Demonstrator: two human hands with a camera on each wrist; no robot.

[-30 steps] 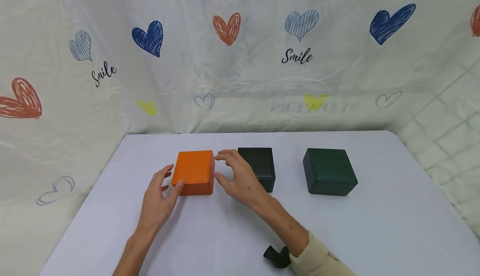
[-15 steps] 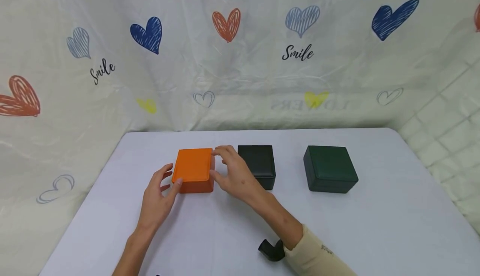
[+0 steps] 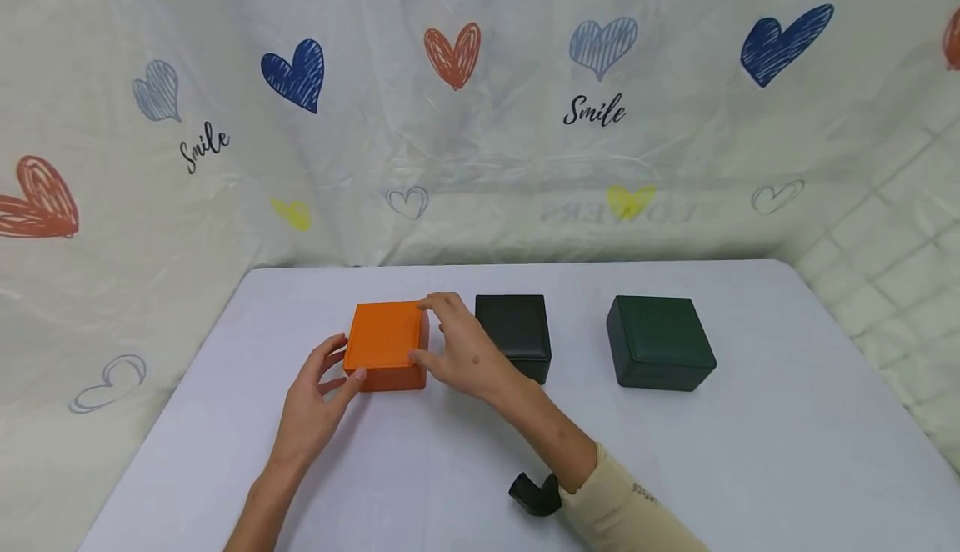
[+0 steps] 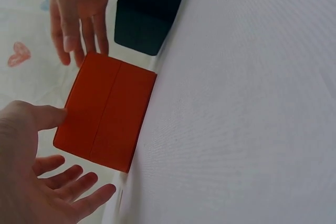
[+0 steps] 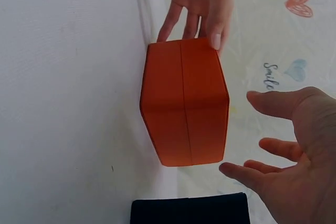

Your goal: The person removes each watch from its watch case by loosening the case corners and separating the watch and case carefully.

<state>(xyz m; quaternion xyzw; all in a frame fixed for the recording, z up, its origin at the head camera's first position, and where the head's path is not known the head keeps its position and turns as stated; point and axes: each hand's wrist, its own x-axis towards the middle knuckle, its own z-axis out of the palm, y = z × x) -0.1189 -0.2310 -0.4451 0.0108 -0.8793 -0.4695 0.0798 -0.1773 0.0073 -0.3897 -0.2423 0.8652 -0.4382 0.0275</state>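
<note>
An orange box (image 3: 385, 337) with a flat lid sits at the left of the white table. My left hand (image 3: 315, 410) is at its left side, the thumb on the front left corner and the fingers spread loosely alongside. In the left wrist view the left thumb meets the edge of the orange box (image 4: 105, 111), while the other fingers stay apart from it. Over the right edge of the box reaches my right hand (image 3: 468, 356). The right wrist view shows a gap between the right thumb and the orange box (image 5: 186, 100), with a fingertip close to its corner.
A black box (image 3: 513, 331) stands just right of the orange one, partly behind the right hand. Farther right is a dark green box (image 3: 662, 343). A black curved piece (image 3: 536, 495) shows beside the right sleeve (image 3: 626, 506). Behind the table (image 3: 750, 452) hangs a heart-printed curtain (image 3: 495, 152).
My right hand has moved left, from beside the orange box to over its right edge. The left hand has barely shifted, and the boxes stay in place.
</note>
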